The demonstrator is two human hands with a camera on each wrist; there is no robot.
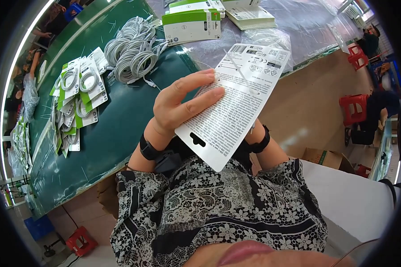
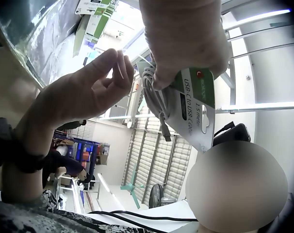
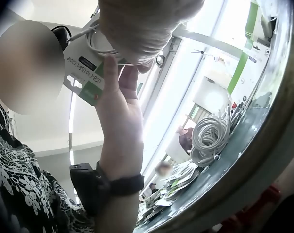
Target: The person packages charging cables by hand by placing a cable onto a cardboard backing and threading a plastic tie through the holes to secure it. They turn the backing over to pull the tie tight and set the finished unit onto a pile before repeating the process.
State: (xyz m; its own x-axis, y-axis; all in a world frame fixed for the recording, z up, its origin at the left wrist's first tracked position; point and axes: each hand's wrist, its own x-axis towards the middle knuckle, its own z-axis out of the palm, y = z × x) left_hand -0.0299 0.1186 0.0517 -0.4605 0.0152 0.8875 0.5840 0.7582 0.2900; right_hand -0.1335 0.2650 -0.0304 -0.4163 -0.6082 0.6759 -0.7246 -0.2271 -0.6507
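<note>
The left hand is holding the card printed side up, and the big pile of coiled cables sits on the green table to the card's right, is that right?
Not quite: the head view shows the pile of coiled cables on the green table to the card's left. The left hand does hold the card printed side up.

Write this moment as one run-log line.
left hand: grips white-green cardboard card with coiled pale-grey cable | right hand: at card's cable side, grip unclear
</note>
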